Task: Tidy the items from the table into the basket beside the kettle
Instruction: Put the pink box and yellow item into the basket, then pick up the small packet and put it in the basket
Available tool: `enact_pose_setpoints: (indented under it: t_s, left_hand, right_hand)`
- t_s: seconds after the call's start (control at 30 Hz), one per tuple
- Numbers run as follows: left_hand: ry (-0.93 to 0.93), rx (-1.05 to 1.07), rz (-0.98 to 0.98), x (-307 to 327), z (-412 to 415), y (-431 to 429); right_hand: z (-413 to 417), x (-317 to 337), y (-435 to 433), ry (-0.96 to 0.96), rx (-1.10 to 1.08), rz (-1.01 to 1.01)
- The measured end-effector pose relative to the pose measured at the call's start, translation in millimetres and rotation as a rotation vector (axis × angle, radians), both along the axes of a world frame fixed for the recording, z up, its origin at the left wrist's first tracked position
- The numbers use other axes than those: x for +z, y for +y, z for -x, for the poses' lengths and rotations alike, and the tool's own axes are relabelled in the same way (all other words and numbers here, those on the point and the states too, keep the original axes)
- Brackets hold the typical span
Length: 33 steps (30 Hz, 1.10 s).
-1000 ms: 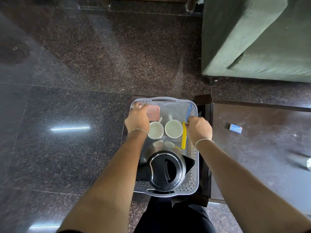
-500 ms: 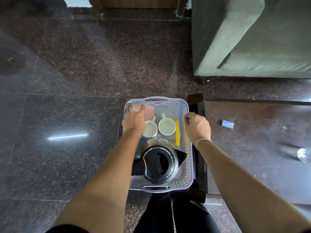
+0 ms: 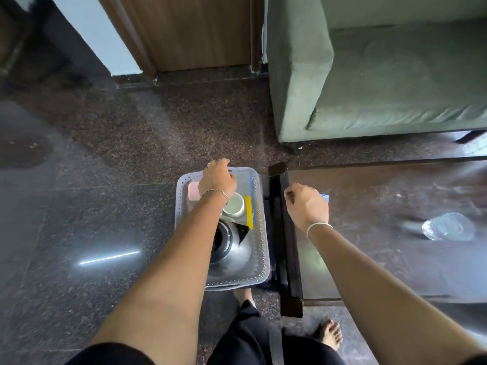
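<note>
A grey perforated basket [image 3: 263,248] stands on the floor against the dark table's [image 3: 369,259] left edge. In it are a steel kettle [image 3: 233,250], a white cup [image 3: 235,204], a pink box [image 3: 193,191], a yellow stick [image 3: 248,212] and a blue strip [image 3: 251,184]. My left hand [image 3: 217,179] is over the basket's far rim with the fingers bent down and hidden. My right hand [image 3: 307,204] hovers over the table's left edge, fingers loosely curled and holding nothing. A small blue box [image 3: 325,198] lies on the table just beyond its knuckles.
A clear plastic object [image 3: 448,227] lies on the table at the right. A green sofa [image 3: 382,75] stands beyond the table. A wooden door [image 3: 189,30] is at the back. My bare feet [image 3: 329,334] stand on the dark stone floor [image 3: 92,206].
My left hand moved from beside the pink box to the basket's far rim. My right hand left the basket and went right over the table edge toward the blue box. The view tilted up.
</note>
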<state>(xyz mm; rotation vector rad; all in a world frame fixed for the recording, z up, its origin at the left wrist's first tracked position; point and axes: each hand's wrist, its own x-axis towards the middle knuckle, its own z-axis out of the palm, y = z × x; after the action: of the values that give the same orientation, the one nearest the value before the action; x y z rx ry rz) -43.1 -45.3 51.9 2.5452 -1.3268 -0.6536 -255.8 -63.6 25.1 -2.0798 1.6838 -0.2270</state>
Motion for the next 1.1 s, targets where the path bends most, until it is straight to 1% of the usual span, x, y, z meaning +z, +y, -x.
enact_pose_setpoints:
  t_s: [0.23,0.43,0.57,0.77,0.9,1.1]
  left_hand:
    - [0.052,-0.020,0.056,16,124,2]
    - [0.093,-0.054,0.055,10,227,9]
    - [0.121,-0.074,0.019,4,270,9]
    - [0.136,-0.091,-0.063,-26,290,-2]
    - [0.192,-0.084,-0.113,-61,281,-16]
    - [0.329,0.013,-0.137,-117,264,-43]
  right_hand:
    - [117,17,13,-0.003,-0.035,0.004]
    - [213,19,17,0.003,-0.057,-0.090]
    - [251,19,9,-0.025,-0.086,-0.128]
    - [261,-4,-11,-0.059,-0.085,-0.267]
    - [245,-33,-32,-0.003,0.021,-0.311]
    - [208,-85,-77,0.084,0.168,-0.321]
